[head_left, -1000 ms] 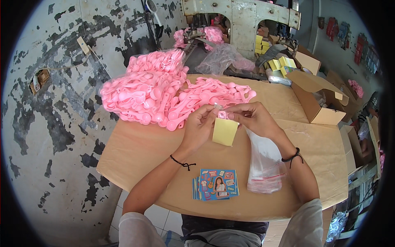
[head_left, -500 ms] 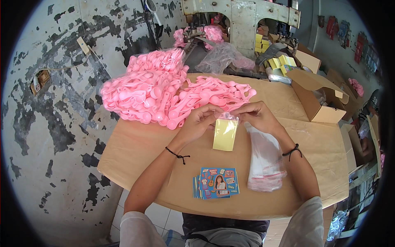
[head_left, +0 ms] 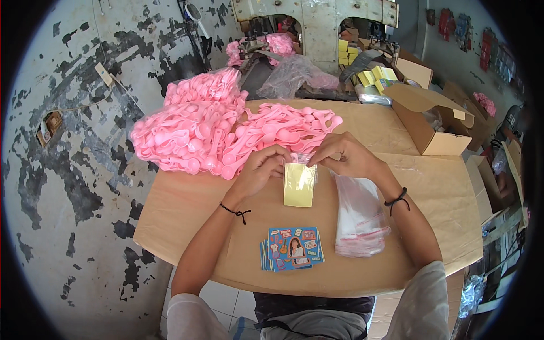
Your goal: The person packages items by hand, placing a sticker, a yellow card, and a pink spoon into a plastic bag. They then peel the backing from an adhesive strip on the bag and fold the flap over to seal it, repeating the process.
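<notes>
A small clear plastic bag with a yellow card inside hangs upright between my hands above the table. My left hand pinches its upper left edge. My right hand has thumb and forefinger closed on the bag's upper right, by the card's top corner. Just beyond my fingers lies a loose heap of pink plastic spoons. Nearer my body sits a stack of blue printed cards. Flat clear plastic bags with reddish strips lie in a pile beside my right forearm.
Large clear bags full of pink spoons stand at the table's left, near the peeling wall. An open cardboard box is at the far right edge. Behind the brown-covered table are crumpled plastic and yellow card bundles.
My right fingers have moved from the bag's top opening down to the card's upper right corner. My left hand keeps its pinch. The whole view has shifted slightly.
</notes>
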A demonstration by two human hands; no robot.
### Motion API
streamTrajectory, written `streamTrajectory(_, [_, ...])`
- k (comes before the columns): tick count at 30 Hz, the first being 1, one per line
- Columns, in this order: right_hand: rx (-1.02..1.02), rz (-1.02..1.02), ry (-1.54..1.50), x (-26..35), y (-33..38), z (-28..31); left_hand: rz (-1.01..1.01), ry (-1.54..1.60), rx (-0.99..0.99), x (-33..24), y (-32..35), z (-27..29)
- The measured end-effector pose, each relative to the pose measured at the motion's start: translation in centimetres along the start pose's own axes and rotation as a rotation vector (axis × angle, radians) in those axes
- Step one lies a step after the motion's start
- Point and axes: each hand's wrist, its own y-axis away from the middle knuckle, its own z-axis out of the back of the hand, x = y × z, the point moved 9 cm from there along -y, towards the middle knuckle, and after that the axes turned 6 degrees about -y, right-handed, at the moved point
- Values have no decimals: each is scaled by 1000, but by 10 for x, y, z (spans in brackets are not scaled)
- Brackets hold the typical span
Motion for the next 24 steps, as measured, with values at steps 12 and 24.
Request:
streamTrajectory(12, [-169, -295, -67, -16, -1, 9, -30, -228, -70, 2, -5, -1])
streamTrajectory(24, [-202, -376, 1, 46, 11, 70, -133, -85, -147, -39, 3, -7])
